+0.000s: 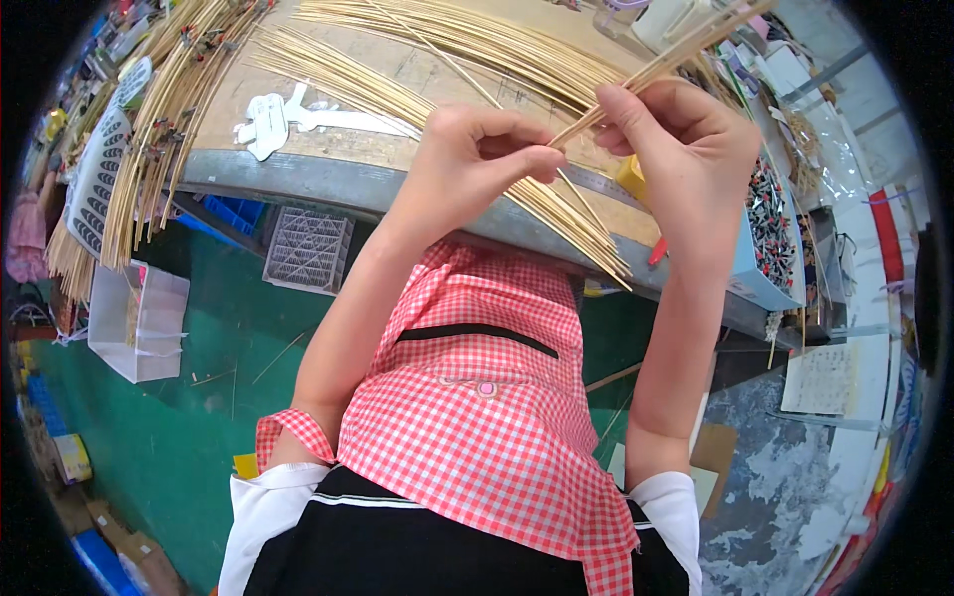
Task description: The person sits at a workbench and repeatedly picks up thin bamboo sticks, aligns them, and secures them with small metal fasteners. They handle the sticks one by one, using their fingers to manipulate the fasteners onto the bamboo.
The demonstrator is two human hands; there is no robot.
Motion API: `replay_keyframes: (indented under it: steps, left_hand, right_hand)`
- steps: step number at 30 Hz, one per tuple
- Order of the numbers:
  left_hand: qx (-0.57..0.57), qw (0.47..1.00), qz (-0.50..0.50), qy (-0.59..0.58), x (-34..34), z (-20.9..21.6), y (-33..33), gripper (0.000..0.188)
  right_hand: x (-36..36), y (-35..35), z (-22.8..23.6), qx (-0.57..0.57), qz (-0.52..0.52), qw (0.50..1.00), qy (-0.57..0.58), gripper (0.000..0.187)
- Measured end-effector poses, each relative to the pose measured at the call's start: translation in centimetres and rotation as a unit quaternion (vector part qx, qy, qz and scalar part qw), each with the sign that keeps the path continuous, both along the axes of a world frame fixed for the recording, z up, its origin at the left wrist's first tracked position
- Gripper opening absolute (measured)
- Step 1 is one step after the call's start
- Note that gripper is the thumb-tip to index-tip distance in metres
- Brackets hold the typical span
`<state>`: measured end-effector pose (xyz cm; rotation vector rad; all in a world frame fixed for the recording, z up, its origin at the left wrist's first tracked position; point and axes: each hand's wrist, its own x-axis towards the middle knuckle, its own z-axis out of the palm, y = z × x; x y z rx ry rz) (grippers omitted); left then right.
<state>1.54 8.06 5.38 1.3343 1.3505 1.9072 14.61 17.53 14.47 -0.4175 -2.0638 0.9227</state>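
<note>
1. The person's two hands are up in front of the chest, over the near edge of the bench (298, 179).
2. The right hand (686, 139) is closed around a small bundle of thin bamboo sticks (686, 45). The bundle pokes up and away to the right, past the fingers.
3. The left hand (477, 159) is curled, and its thumb and fingers pinch the low end of the same bundle, right next to the right hand.
4. The two hands are very close, almost touching, and the sticks run between them.
5. Under the hands, a big fan of long loose bamboo sticks (477, 60) lies spread on the bench. Some of their ends stick out over the metal front edge.
6. At the left end of the bench, more bamboo sticks (164, 129) hang down over the edge in a thick bunch.
7. A white paper cut-out shape (288, 117) lies flat on the bench, between the two stick piles.
8. To the right of the hands is a light blue box (760, 278) full of small dark and red bits.
9. The person wears a red and white checked apron (477, 397) over a black and white shirt.
10. Down below is a green floor (199, 417). A white box (139, 323) and a grey crate (308, 248) sit on it, near the bench.
</note>
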Motion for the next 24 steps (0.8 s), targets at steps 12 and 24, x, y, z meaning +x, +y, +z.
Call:
replay_keyframes:
  steps: [12, 24]
  left_hand:
    - [0.012, 0.934, 0.226, 0.275, 1.2, -3.2, -1.4, 0.009]
    - [-0.11, 0.987, 0.106, -0.043, 0.4, -6.1, -5.2, 0.02]
  right_hand:
    - [-0.1, 2.7, -6.6, -0.231, 0.003, 0.973, -0.011, 0.023]
    - [14.6, 15.5, -5.1, -0.041, -0.239, 0.965, -0.099, 0.023]
